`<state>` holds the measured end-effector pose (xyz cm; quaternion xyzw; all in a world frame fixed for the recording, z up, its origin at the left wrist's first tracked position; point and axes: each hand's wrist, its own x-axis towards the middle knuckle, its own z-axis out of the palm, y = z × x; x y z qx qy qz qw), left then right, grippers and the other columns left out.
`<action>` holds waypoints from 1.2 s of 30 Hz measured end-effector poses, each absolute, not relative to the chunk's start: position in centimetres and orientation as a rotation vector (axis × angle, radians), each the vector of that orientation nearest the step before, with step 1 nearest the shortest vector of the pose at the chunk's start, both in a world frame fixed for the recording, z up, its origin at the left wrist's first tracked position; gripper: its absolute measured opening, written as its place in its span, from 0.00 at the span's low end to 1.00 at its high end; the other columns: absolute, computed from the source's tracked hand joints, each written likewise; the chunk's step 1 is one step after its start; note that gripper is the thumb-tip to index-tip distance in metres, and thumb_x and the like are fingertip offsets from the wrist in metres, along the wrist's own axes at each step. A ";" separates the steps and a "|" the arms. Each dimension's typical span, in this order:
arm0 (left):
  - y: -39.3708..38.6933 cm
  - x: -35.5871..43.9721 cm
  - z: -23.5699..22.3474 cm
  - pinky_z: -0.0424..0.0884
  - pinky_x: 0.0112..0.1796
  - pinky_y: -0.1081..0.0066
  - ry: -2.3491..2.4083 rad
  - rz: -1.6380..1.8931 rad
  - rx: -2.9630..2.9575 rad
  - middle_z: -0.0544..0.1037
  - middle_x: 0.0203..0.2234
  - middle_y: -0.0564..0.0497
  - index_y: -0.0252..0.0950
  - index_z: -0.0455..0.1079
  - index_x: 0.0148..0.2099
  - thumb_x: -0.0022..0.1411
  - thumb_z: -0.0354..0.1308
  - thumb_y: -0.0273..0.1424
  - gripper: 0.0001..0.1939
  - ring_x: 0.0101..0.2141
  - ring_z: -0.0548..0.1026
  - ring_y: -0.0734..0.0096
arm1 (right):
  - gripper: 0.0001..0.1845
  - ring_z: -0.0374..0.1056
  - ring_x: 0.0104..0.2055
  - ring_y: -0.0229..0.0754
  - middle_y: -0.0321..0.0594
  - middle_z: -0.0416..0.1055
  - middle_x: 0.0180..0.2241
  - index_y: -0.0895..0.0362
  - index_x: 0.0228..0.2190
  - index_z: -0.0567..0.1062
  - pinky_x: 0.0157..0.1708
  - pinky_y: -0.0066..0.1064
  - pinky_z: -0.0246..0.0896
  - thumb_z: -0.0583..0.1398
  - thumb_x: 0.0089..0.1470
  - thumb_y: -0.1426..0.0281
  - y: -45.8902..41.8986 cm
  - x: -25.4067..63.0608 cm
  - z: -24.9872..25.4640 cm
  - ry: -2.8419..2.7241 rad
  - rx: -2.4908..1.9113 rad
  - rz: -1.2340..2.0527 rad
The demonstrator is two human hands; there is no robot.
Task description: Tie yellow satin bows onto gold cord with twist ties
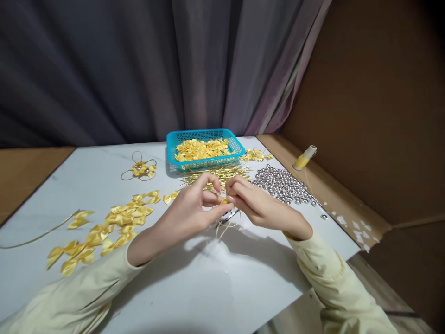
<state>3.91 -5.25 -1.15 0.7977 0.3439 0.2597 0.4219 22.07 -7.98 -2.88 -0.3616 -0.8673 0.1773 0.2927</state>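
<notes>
My left hand (pixel 194 204) and my right hand (pixel 253 202) meet above the middle of the table, fingers closed in a pinch. Between their fingertips is a small yellow ribbon bow (pixel 225 201), mostly covered by the fingers. A loop of thin gold cord (pixel 222 228) hangs just below. Something dark and metallic, partly hidden, lies under the right fingers; I cannot make out what it is. Several loose yellow bows (pixel 128 215) are spread to the left of my left hand. Beyond my fingers lies a pile of gold wire ties (pixel 215 175).
A blue basket (pixel 208 163) of yellow bows stands at the back. Silver beads (pixel 281 183) are heaped at the right, near a yellow thread spool (pixel 305 157). Joined bows with cord loops (pixel 143 170) lie back left. A cardboard wall (pixel 375 116) borders the right side.
</notes>
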 end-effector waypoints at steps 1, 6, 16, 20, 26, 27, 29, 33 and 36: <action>-5.2 3.9 -1.2 0.61 0.23 0.78 0.865 0.648 1.988 0.75 0.20 0.58 0.40 0.52 0.35 0.56 0.55 0.31 0.11 0.20 0.70 0.76 | 0.07 0.56 0.38 0.40 0.43 0.57 0.36 0.56 0.30 0.56 0.39 0.34 0.58 0.45 0.60 0.74 -8.0 22.1 -2.9 -2.305 -0.966 0.467; -5.2 4.0 -1.3 0.54 0.19 0.80 0.863 0.642 1.907 0.72 0.17 0.59 0.40 0.51 0.35 0.57 0.53 0.30 0.10 0.16 0.61 0.80 | 0.07 0.56 0.36 0.39 0.42 0.57 0.36 0.55 0.29 0.55 0.37 0.33 0.57 0.45 0.61 0.74 -8.1 22.0 -2.8 -2.263 -0.971 0.465; -5.4 4.3 -1.0 0.48 0.18 0.81 0.880 0.636 1.867 0.61 0.12 0.64 0.40 0.51 0.33 0.56 0.54 0.29 0.11 0.15 0.53 0.81 | 0.08 0.55 0.35 0.39 0.42 0.57 0.35 0.55 0.28 0.55 0.36 0.32 0.57 0.45 0.61 0.74 -8.0 22.0 -3.0 -2.192 -0.924 0.451; -5.4 4.2 -1.0 0.48 0.17 0.81 0.894 0.653 1.895 0.63 0.12 0.64 0.40 0.52 0.33 0.57 0.53 0.29 0.10 0.15 0.52 0.82 | 0.08 0.57 0.36 0.39 0.42 0.59 0.36 0.56 0.29 0.57 0.37 0.32 0.57 0.46 0.61 0.73 -7.9 21.9 -3.2 -2.141 -0.958 0.455; -5.5 4.0 -1.0 0.55 0.18 0.81 0.904 0.707 2.017 0.73 0.16 0.60 0.40 0.56 0.36 0.58 0.54 0.30 0.07 0.15 0.57 0.81 | 0.07 0.59 0.37 0.38 0.42 0.61 0.36 0.56 0.30 0.59 0.38 0.32 0.57 0.47 0.61 0.72 -7.8 21.8 -3.3 -2.090 -1.011 0.460; -5.5 4.1 -1.0 0.56 0.19 0.80 0.915 0.721 2.040 0.74 0.17 0.60 0.40 0.57 0.36 0.58 0.54 0.30 0.07 0.15 0.58 0.81 | 0.06 0.59 0.37 0.38 0.42 0.61 0.36 0.56 0.30 0.59 0.39 0.32 0.57 0.47 0.61 0.71 -7.9 21.8 -3.2 -2.074 -1.025 0.446; -5.6 4.1 -1.0 0.57 0.19 0.80 0.940 0.749 2.078 0.76 0.17 0.60 0.40 0.58 0.37 0.58 0.55 0.31 0.07 0.15 0.59 0.81 | 0.06 0.59 0.38 0.38 0.42 0.61 0.36 0.56 0.31 0.61 0.39 0.31 0.56 0.48 0.61 0.72 -8.4 21.7 -2.8 -2.009 -1.077 0.388; -5.6 4.1 -1.0 0.62 0.21 0.78 0.971 0.800 2.120 0.79 0.21 0.59 0.40 0.59 0.38 0.58 0.55 0.33 0.08 0.17 0.67 0.78 | 0.06 0.59 0.32 0.35 0.38 0.61 0.31 0.58 0.29 0.63 0.33 0.27 0.55 0.51 0.59 0.72 -9.8 21.3 -2.2 -1.874 -1.187 0.262; -5.6 4.1 -1.0 0.64 0.24 0.78 0.977 0.851 2.184 0.80 0.22 0.59 0.39 0.60 0.38 0.58 0.56 0.32 0.08 0.19 0.72 0.77 | 0.08 0.56 0.24 0.33 0.33 0.60 0.23 0.58 0.26 0.65 0.26 0.26 0.50 0.54 0.57 0.69 -10.9 20.8 -2.0 -1.867 -1.281 0.255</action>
